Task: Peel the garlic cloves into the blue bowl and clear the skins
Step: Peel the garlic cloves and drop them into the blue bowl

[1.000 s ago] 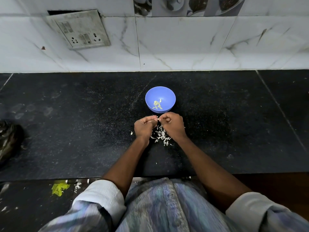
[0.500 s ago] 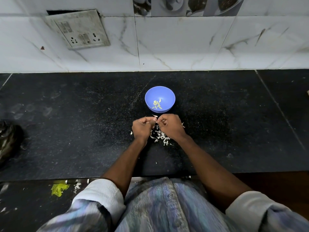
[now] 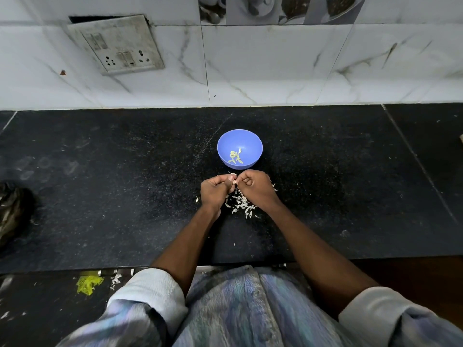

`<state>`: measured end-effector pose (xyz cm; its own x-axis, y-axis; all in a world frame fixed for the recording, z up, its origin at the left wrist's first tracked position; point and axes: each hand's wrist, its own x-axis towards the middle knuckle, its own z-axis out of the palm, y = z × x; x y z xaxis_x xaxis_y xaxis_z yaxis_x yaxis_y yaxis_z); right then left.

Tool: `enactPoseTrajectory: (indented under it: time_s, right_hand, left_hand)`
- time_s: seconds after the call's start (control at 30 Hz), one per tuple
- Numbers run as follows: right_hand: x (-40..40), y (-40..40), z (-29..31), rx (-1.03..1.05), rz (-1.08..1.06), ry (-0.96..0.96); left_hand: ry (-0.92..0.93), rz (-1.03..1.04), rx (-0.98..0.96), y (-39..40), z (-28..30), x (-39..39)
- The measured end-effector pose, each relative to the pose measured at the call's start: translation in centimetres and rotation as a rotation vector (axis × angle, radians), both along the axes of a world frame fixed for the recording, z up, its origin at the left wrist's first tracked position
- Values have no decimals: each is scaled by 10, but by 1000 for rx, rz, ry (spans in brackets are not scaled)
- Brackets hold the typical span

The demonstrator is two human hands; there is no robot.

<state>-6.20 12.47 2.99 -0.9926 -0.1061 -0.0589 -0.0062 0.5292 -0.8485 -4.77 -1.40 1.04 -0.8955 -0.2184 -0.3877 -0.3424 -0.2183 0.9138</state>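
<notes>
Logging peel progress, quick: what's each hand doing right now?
Left hand: grip pinches a garlic clove.
Right hand: fingers curled, pinching the same clove.

Blue bowl is looking like smooth matt plastic, sitting on a speckled black stone counter — polished-ish but dusty. Garlic skins are looking papery and dry — wall tiles glossy marble-look.

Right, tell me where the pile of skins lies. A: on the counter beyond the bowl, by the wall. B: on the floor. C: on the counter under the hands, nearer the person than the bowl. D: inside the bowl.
C: the skins lie scattered on the counter beneath both hands, on the near side of the bowl.
</notes>
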Motion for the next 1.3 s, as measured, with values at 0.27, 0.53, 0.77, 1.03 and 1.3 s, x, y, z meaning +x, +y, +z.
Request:
enactPoseTrajectory:
  time_s: [0.27,0.53,0.77,1.03,1.3]
  right_hand:
    - [-1,1,-2,-5,20,29]
    - [1,-3,-8,138,46,61]
    - [3,0,-6,98,-21,37]
    - [4,1,-7,124,-111,9]
    - [8,-6,5,-64,-63,-22]
  left_hand:
    - [-13,2,-2,-2,-6,1]
    - [-17,-32,15,-1,-1,0]
    - [-35,-65,43,-4,-1,3]
    - [-48,50,60,-4,3,5]
    - [2,96,-85,-4,1,5]
